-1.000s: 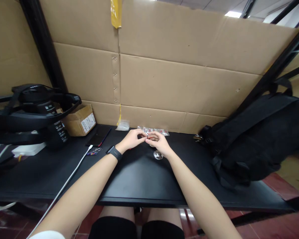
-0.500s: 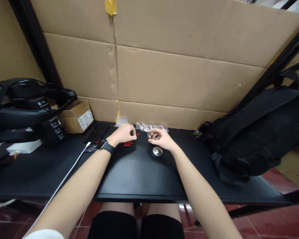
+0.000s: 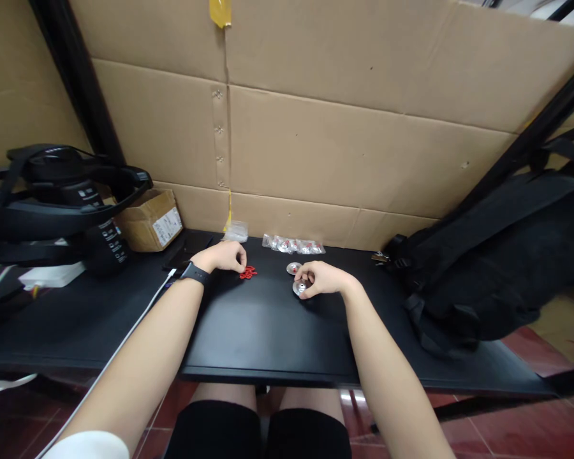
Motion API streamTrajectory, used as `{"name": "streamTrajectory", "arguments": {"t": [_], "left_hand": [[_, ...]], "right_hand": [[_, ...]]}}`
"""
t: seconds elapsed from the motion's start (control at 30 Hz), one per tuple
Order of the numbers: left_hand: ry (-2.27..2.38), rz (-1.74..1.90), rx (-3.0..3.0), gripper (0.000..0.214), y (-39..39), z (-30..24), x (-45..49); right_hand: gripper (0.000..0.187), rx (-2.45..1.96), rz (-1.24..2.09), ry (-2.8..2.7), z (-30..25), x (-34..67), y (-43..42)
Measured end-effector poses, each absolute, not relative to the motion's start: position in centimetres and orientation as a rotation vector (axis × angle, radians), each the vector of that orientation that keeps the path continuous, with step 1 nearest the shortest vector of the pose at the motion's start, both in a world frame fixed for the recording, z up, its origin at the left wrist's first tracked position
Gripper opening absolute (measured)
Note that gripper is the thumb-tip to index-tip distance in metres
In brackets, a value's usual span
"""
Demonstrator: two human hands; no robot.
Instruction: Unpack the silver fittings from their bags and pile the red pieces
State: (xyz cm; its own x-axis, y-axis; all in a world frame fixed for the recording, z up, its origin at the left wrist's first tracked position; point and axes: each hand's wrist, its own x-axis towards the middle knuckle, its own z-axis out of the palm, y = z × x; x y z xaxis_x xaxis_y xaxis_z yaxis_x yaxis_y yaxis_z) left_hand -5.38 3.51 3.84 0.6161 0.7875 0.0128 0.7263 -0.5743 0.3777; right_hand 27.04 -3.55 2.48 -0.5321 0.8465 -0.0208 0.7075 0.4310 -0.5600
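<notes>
My right hand (image 3: 326,278) has its thumb and fingers on the rim of a shiny finger cymbal (image 3: 298,288) with a hole in its middle, low over the black table. Just behind it lies a second finger cymbal (image 3: 293,268) with a bit of red at its centre, partly covered by my fingers. My left hand (image 3: 227,257) is closed, its fingertips pinched at the edge of a small heap of red cord (image 3: 249,273). How much cord sits between those fingertips is hidden.
Behind my hands, a row of clear-bagged cymbals (image 3: 293,245) and clear plastic bags (image 3: 236,231) lie by the cardboard wall (image 3: 316,153). A small carton (image 3: 153,220), black bottle (image 3: 103,236) and white cable (image 3: 138,325) are left. A black backpack (image 3: 502,248) stands right.
My right hand has put one cymbal down on the table and moved nearer to take the other's rim. My left hand has shifted slightly left, down to the red cord heap.
</notes>
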Motion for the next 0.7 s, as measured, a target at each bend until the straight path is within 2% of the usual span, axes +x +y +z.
{"name": "streamTrajectory", "arguments": {"t": [0.2, 0.3, 0.4, 0.53, 0.7], "left_hand": [[1.219, 0.422, 2.602, 0.018, 4.5, 3.0, -5.2], [1.214, 0.479, 2.657, 0.018, 4.6, 2.7, -4.7], [1.166, 0.521, 2.679, 0.019, 4.2, 2.8, -3.9], [1.072, 0.536, 2.694, 0.021, 3.2, 3.1, -2.4], [0.917, 0.632, 2.630, 0.027, 1.5, 3.7, -0.3]], "right_hand": [[0.038, -1.421, 0.740, -2.349, 2.2, 27.6, -2.9], [0.024, -1.410, 0.529, -2.240, 1.6, 27.9, -2.1], [0.023, -1.344, 0.358, -2.216, 0.5, 27.9, -1.3], [0.012, -1.268, 0.442, -2.202, -0.2, 27.2, -0.8], [0.016, -1.028, 0.633, -2.113, 0.6, 25.2, -1.6]]}}
